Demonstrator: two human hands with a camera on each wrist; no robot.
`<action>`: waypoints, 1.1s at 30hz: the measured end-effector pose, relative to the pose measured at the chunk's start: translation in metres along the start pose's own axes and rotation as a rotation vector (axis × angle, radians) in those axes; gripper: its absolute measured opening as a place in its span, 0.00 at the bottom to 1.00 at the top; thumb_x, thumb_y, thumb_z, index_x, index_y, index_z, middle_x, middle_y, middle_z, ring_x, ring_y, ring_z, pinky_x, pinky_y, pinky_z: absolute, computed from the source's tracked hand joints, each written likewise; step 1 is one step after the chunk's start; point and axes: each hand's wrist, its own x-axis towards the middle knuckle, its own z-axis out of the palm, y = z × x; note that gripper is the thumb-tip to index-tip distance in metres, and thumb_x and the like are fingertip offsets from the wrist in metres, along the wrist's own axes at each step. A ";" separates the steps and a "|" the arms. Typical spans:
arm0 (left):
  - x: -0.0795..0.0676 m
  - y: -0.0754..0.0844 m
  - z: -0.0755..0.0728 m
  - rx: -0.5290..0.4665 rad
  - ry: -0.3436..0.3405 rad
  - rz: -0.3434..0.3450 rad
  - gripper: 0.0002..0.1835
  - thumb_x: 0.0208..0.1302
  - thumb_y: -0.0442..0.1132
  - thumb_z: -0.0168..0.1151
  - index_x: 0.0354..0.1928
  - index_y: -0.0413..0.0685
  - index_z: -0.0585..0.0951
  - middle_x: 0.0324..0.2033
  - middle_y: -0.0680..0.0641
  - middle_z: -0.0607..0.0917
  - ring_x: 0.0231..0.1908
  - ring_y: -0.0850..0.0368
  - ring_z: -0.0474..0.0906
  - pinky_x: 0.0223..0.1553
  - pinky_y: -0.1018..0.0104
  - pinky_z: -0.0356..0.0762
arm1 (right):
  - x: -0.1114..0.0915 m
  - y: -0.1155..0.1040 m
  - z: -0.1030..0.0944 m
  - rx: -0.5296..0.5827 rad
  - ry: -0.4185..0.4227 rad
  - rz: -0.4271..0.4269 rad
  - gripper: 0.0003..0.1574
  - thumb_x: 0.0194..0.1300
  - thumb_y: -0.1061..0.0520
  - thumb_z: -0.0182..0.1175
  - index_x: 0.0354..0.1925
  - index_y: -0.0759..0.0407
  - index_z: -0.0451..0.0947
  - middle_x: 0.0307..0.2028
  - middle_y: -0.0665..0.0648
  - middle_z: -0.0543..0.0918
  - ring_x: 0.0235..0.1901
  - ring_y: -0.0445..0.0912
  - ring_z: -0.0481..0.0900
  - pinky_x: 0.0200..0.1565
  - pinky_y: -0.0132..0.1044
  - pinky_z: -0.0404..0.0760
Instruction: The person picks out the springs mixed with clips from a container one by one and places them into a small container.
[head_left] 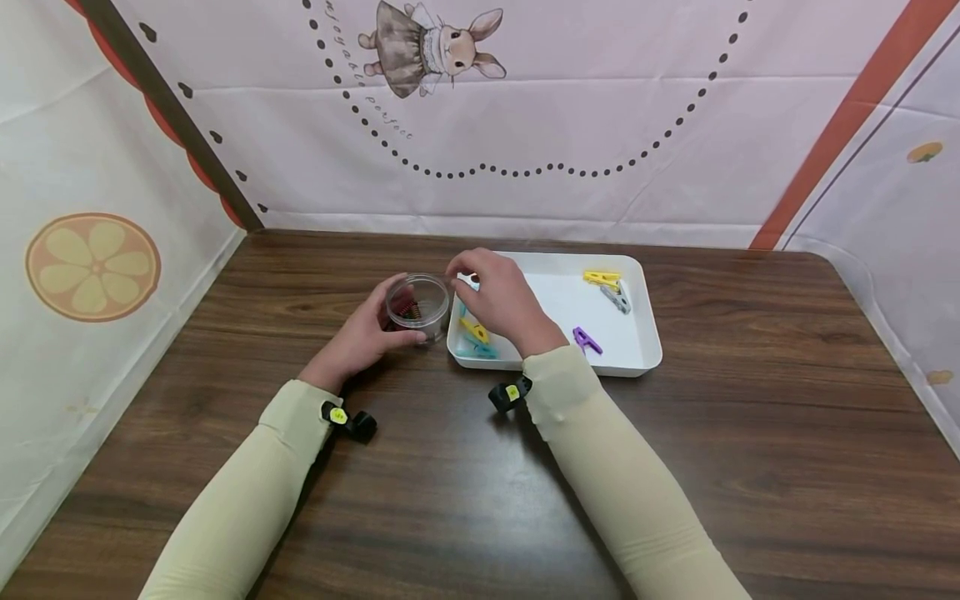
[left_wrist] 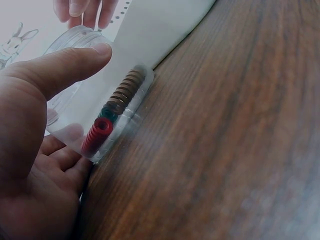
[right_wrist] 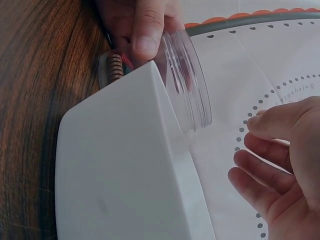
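Note:
My left hand [head_left: 367, 332] grips a clear round plastic jar [head_left: 431, 310], thumb on the near side and fingers behind it. Inside, at the bottom, lie coil springs: a brown spring [left_wrist: 126, 91], a red spring [left_wrist: 98, 134] and a dark green spring [left_wrist: 107, 111]. The jar is lidless and stands against the left end of a white tray [head_left: 547, 360]. Over that end hovers my right hand [head_left: 498, 296], fingers loosely bent near the jar's mouth. Nothing shows between the right fingertips [right_wrist: 256, 120] in the right wrist view.
Clothespins lie in the tray: yellow [head_left: 602, 277] and grey [head_left: 617, 298] ones at the back right, a purple one [head_left: 587, 340] near the front, yellow [head_left: 474, 330] and teal [head_left: 478, 348] ones at the left. A printed cloth [head_left: 562, 125] hangs behind the wooden table [head_left: 420, 500].

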 end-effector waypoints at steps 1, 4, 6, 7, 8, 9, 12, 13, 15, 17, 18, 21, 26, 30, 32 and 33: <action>0.000 0.000 0.000 -0.002 0.003 0.001 0.51 0.54 0.45 0.74 0.74 0.62 0.51 0.71 0.45 0.64 0.71 0.51 0.60 0.71 0.47 0.57 | 0.000 0.001 0.000 0.000 -0.002 0.007 0.10 0.70 0.55 0.56 0.47 0.52 0.81 0.47 0.51 0.83 0.51 0.49 0.79 0.53 0.39 0.78; 0.000 0.001 0.000 -0.010 0.001 -0.004 0.51 0.55 0.44 0.74 0.74 0.61 0.50 0.71 0.44 0.63 0.72 0.50 0.60 0.71 0.47 0.56 | 0.000 0.002 -0.001 0.002 -0.011 0.043 0.11 0.71 0.55 0.56 0.48 0.52 0.80 0.48 0.50 0.82 0.51 0.49 0.78 0.53 0.40 0.78; 0.000 0.002 0.001 -0.014 -0.001 -0.008 0.52 0.55 0.43 0.73 0.75 0.61 0.50 0.72 0.44 0.63 0.72 0.50 0.59 0.71 0.47 0.56 | 0.000 0.003 -0.002 0.000 -0.018 0.065 0.11 0.71 0.55 0.55 0.49 0.51 0.80 0.49 0.50 0.82 0.51 0.48 0.78 0.54 0.41 0.77; 0.000 0.002 0.001 -0.016 -0.001 -0.008 0.52 0.55 0.43 0.73 0.75 0.61 0.50 0.72 0.44 0.63 0.72 0.50 0.59 0.71 0.47 0.56 | 0.000 0.003 -0.003 -0.002 -0.022 0.074 0.11 0.71 0.55 0.55 0.49 0.51 0.80 0.49 0.50 0.82 0.51 0.48 0.78 0.54 0.41 0.77; 0.000 0.002 0.001 -0.017 -0.001 -0.008 0.52 0.55 0.43 0.73 0.75 0.61 0.50 0.72 0.44 0.63 0.72 0.50 0.59 0.72 0.47 0.55 | 0.000 0.004 -0.003 -0.003 -0.026 0.083 0.12 0.71 0.54 0.55 0.49 0.51 0.79 0.50 0.50 0.81 0.50 0.47 0.78 0.54 0.41 0.77; 0.000 0.002 0.001 -0.018 -0.001 -0.006 0.51 0.55 0.43 0.73 0.75 0.61 0.50 0.72 0.44 0.63 0.72 0.50 0.59 0.71 0.47 0.55 | 0.000 0.004 -0.004 -0.005 -0.029 0.087 0.12 0.71 0.54 0.55 0.50 0.51 0.79 0.50 0.50 0.81 0.50 0.47 0.77 0.54 0.41 0.77; 0.000 0.001 0.001 -0.018 0.001 -0.004 0.51 0.54 0.44 0.73 0.74 0.61 0.51 0.72 0.44 0.63 0.72 0.51 0.59 0.71 0.47 0.56 | 0.001 0.005 -0.005 -0.004 -0.039 0.096 0.12 0.71 0.54 0.55 0.50 0.51 0.79 0.52 0.51 0.81 0.49 0.48 0.77 0.54 0.42 0.76; 0.000 0.001 0.001 -0.016 0.000 -0.002 0.51 0.54 0.45 0.73 0.74 0.62 0.51 0.72 0.45 0.63 0.72 0.51 0.59 0.72 0.48 0.55 | 0.001 0.005 -0.005 -0.004 -0.043 0.100 0.12 0.71 0.54 0.54 0.51 0.51 0.79 0.53 0.51 0.80 0.49 0.48 0.77 0.54 0.42 0.76; 0.000 0.000 0.000 -0.011 -0.002 -0.001 0.51 0.55 0.45 0.73 0.74 0.62 0.50 0.72 0.45 0.63 0.72 0.51 0.59 0.72 0.48 0.55 | 0.001 0.006 -0.006 -0.006 -0.049 0.106 0.13 0.71 0.54 0.54 0.51 0.50 0.79 0.54 0.51 0.80 0.48 0.48 0.77 0.54 0.43 0.76; 0.000 0.000 0.000 -0.006 -0.005 -0.002 0.52 0.55 0.46 0.73 0.75 0.63 0.50 0.72 0.45 0.63 0.72 0.51 0.59 0.72 0.48 0.55 | 0.001 0.007 -0.006 -0.009 -0.055 0.115 0.13 0.71 0.54 0.54 0.51 0.50 0.78 0.55 0.51 0.80 0.48 0.49 0.77 0.54 0.44 0.76; 0.000 0.000 0.000 -0.003 -0.006 -0.003 0.52 0.55 0.46 0.73 0.75 0.63 0.50 0.72 0.45 0.63 0.72 0.51 0.59 0.72 0.48 0.55 | 0.001 0.008 -0.006 -0.011 -0.057 0.121 0.13 0.70 0.55 0.54 0.51 0.50 0.78 0.55 0.51 0.79 0.48 0.49 0.77 0.54 0.44 0.76; 0.000 0.001 0.000 -0.008 -0.004 -0.007 0.52 0.54 0.46 0.73 0.75 0.63 0.50 0.72 0.45 0.63 0.72 0.51 0.59 0.72 0.48 0.55 | 0.001 0.009 -0.006 -0.019 -0.066 0.138 0.13 0.70 0.55 0.55 0.52 0.49 0.78 0.56 0.51 0.79 0.51 0.49 0.76 0.56 0.44 0.75; -0.001 0.003 0.001 -0.022 0.004 -0.008 0.51 0.54 0.45 0.74 0.74 0.61 0.52 0.71 0.45 0.64 0.72 0.51 0.59 0.72 0.48 0.54 | 0.002 0.011 -0.007 -0.028 -0.086 0.175 0.14 0.70 0.55 0.55 0.52 0.48 0.77 0.59 0.52 0.77 0.57 0.49 0.74 0.61 0.45 0.72; -0.001 0.004 0.001 -0.023 0.003 -0.011 0.51 0.54 0.44 0.74 0.74 0.60 0.52 0.71 0.45 0.63 0.72 0.51 0.59 0.72 0.48 0.54 | 0.003 0.013 -0.006 -0.031 -0.105 0.199 0.15 0.70 0.54 0.55 0.53 0.49 0.77 0.61 0.53 0.76 0.59 0.49 0.72 0.63 0.45 0.71; -0.001 0.005 0.001 -0.024 0.003 -0.013 0.51 0.54 0.43 0.74 0.74 0.60 0.51 0.72 0.45 0.63 0.72 0.51 0.59 0.72 0.48 0.54 | 0.003 0.013 -0.006 -0.032 -0.113 0.206 0.15 0.70 0.54 0.55 0.54 0.49 0.76 0.61 0.53 0.76 0.60 0.49 0.72 0.64 0.45 0.70; -0.001 0.005 0.001 -0.025 0.003 -0.014 0.51 0.54 0.43 0.74 0.74 0.60 0.51 0.72 0.45 0.63 0.72 0.51 0.60 0.72 0.48 0.54 | 0.003 0.014 -0.006 -0.033 -0.119 0.209 0.16 0.70 0.54 0.55 0.55 0.50 0.76 0.62 0.53 0.75 0.61 0.49 0.72 0.64 0.44 0.70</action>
